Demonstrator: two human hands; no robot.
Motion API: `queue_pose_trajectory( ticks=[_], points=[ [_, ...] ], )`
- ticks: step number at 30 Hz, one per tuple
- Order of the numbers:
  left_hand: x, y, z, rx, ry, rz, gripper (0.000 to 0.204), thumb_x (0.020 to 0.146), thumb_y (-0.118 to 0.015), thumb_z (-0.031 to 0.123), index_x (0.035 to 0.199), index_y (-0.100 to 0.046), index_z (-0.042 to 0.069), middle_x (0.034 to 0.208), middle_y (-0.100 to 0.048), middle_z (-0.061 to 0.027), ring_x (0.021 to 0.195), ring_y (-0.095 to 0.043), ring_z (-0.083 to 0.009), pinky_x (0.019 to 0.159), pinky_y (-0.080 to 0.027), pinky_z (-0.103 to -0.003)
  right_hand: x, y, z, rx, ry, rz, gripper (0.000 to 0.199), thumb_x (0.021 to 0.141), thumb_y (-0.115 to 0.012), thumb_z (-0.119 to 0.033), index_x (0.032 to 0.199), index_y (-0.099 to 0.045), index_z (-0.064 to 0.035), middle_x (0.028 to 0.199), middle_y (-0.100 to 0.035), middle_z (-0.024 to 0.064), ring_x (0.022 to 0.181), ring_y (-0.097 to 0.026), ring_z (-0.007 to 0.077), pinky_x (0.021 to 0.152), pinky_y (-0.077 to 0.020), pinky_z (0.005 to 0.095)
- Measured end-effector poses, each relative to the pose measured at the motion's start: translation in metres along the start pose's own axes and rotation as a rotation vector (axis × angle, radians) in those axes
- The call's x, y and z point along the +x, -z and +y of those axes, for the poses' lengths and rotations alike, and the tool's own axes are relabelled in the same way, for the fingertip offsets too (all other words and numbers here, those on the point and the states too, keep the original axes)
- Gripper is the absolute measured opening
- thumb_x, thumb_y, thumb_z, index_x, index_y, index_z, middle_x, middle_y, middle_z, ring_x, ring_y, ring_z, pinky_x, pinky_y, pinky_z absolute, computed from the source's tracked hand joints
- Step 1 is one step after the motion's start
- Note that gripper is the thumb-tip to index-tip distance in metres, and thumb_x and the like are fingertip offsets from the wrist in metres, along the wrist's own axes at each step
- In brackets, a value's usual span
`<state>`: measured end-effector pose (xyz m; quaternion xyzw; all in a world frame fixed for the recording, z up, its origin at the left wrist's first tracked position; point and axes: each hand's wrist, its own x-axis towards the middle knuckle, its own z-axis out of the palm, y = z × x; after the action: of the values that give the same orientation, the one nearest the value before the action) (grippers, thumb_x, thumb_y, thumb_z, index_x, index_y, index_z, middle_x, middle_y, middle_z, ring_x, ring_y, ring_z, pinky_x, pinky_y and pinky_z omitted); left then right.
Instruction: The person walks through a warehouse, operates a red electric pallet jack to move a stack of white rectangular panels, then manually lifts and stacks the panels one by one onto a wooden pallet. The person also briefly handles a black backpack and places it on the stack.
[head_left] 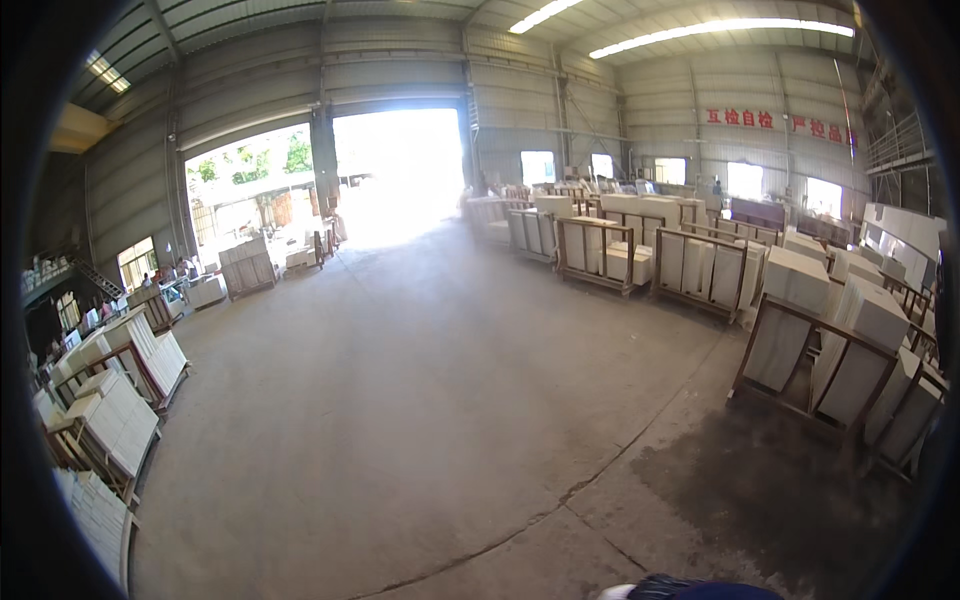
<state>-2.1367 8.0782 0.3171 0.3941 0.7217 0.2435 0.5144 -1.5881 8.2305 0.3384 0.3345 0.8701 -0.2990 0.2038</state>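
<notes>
Neither of my hands can be made out in the head view. At the lower edge, right of the middle, a bit of dark blue cloth (700,590) shows beside a small white shape (616,592). Too little of either is visible to tell what it belongs to. Closest on the right stands a brown metal rack (812,412) with pale stone-like slabs (850,385) upright in it. More pale slabs (118,425) lean in racks along the left side.
A wide concrete floor (400,400) runs toward a bright open doorway (400,170). Dark, wet-looking staining (760,490) covers the floor at the lower right. Several slab racks (700,270) line the right side. Small distant figures at the far left are too unclear to describe.
</notes>
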Motion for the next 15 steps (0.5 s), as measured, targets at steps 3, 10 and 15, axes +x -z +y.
queue_pose_trajectory(
  ticks=[3, 10, 15],
  points=[
    [0.071, 0.027, 0.119, -0.374, 0.156, -0.068, 0.031, 0.098, -0.063, 0.033, 0.122, -0.068, 0.014, 0.102, -0.071, -0.0053, 0.087, -0.063, -0.0186, 0.072, -0.054, -0.039, -0.05, -0.032, 0.039, 0.156, -0.286, -0.101, 0.033, 0.095, -0.061, -0.028, 0.117, -0.071, -0.0062, 0.118, -0.071, 0.0157, 0.113, -0.066, 0.0326, 0.099, -0.052, 0.0405],
    [0.264, 0.073, 0.248, -0.261, 0.066, -0.041, 0.026, 0.098, -0.064, 0.035, 0.113, -0.071, 0.015, 0.094, -0.071, -0.0036, 0.08, -0.063, -0.0179, 0.07, -0.053, -0.038, 0.027, 0.075, 0.115, 0.245, -0.336, -0.099, 0.032, 0.094, -0.06, -0.03, 0.114, -0.071, -0.0064, 0.113, -0.072, 0.0154, 0.11, -0.067, 0.0336, 0.097, -0.0531, 0.0413],
    [0.343, 0.122, 0.298, 0.426, -0.184, -0.037, 0.036, 0.1, -0.057, 0.034, 0.123, -0.069, 0.011, 0.119, -0.07, -0.0145, 0.108, -0.067, -0.0276, 0.096, -0.051, -0.04, 0.228, 0.277, 0.215, -0.049, -0.072, 0.122, 0.032, 0.094, -0.06, -0.031, 0.111, -0.071, -0.0066, 0.109, -0.073, 0.0152, 0.107, -0.068, 0.0343, 0.095, -0.0539, 0.0418]
  ],
)
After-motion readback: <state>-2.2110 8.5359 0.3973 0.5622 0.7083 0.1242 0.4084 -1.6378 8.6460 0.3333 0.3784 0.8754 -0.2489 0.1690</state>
